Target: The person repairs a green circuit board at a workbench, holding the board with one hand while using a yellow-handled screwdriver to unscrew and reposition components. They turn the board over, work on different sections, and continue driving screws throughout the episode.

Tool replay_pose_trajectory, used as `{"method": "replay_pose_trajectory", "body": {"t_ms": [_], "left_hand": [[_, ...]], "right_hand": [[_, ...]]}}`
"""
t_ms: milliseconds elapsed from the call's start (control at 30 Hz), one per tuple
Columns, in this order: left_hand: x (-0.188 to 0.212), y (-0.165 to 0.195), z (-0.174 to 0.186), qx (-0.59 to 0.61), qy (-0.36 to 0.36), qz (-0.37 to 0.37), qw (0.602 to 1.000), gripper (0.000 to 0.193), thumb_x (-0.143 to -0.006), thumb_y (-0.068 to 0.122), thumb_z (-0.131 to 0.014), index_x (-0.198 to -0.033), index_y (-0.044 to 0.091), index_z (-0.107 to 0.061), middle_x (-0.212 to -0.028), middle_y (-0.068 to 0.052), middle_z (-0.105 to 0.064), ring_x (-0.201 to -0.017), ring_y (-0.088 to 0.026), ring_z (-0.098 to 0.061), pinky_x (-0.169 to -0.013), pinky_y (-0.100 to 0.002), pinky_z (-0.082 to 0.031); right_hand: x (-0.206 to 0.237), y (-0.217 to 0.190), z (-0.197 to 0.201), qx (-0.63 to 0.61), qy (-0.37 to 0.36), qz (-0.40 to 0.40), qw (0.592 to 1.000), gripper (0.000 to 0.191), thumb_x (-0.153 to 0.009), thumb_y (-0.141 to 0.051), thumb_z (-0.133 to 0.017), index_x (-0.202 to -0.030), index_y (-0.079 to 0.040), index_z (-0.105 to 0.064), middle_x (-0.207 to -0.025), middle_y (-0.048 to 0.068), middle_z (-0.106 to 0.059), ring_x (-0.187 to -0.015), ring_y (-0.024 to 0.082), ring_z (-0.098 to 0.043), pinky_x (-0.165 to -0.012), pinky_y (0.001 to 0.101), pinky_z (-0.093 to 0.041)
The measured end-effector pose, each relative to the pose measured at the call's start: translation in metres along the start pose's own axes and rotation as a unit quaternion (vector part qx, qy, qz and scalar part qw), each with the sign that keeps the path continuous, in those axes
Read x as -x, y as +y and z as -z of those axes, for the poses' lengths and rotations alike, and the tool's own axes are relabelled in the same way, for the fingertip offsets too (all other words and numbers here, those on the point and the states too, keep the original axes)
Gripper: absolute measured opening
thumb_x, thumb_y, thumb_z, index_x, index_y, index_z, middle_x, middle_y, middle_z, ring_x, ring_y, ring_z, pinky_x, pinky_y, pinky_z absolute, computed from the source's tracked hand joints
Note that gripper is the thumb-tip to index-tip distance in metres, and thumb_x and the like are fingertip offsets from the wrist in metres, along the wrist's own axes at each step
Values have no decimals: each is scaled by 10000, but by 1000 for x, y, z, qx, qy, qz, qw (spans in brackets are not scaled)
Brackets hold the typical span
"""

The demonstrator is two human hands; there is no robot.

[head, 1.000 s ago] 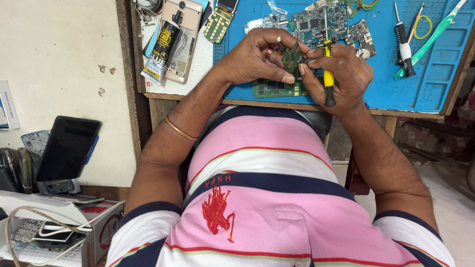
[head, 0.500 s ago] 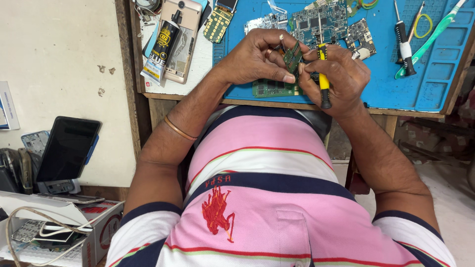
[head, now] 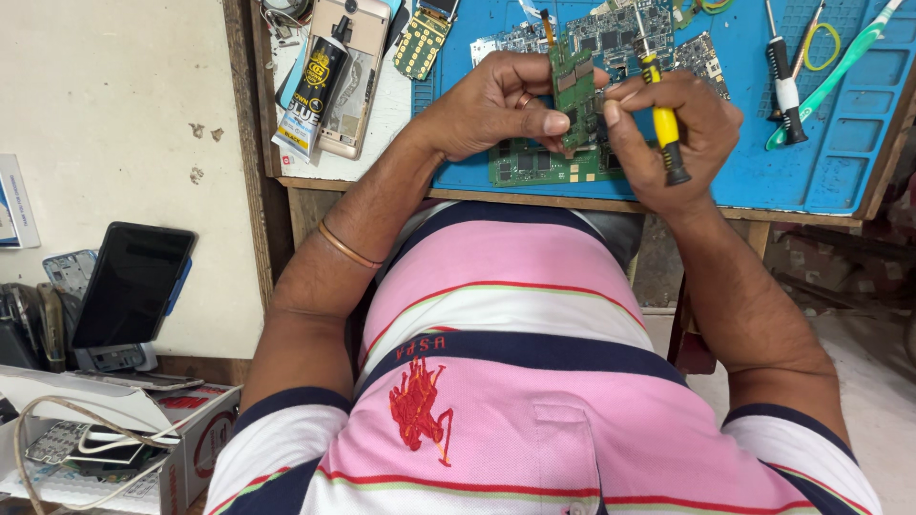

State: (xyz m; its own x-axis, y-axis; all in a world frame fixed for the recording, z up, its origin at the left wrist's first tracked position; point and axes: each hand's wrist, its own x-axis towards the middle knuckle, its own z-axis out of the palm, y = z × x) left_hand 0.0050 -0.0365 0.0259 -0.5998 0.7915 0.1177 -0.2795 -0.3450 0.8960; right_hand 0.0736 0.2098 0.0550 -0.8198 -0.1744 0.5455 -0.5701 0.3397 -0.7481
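My left hand pinches a small green circuit board upright above the blue work mat. My right hand grips a yellow-handled screwdriver, its black end pointing toward me, and its fingers also touch the board's right edge. A larger green circuit board lies flat on the mat just under my hands.
More circuit boards lie at the mat's far side. A glue tube rests on a phone back, beside a keypad panel. Screwdrivers and a green toothbrush lie right. A dark tablet and cardboard box stand lower left.
The small board has turned more upright between my fingers, and my right hand with the screwdriver has shifted slightly up against the board's edge.
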Motion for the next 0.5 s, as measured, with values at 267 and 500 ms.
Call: {"method": "replay_pose_trajectory", "body": {"t_ms": [267,500], "left_hand": [[6,3,2,72,-4,8,997,606,-1026,266,-790,-1514,-2,-549,-1311,-111,-717,-1076,-178,-752,-942,-352,-670],[7,3,7,140,4,-18,990,622,-1066,275,-780,-1546,-10,-508,-1358,-136,-676,-1145,-226,-735,-1002,-436,-665]], "right_hand": [[5,7,-1,-75,12,-47,996,101,-1092,1,-752,-1137,16,-663,-1027,163,-742,-955,185,-757,-832,278,-603],[-2,-8,4,-100,5,2,995,231,-1146,-56,-609,-1351,43,-572,-1139,205,-721,-940,216,-743,-824,315,-638]]}}
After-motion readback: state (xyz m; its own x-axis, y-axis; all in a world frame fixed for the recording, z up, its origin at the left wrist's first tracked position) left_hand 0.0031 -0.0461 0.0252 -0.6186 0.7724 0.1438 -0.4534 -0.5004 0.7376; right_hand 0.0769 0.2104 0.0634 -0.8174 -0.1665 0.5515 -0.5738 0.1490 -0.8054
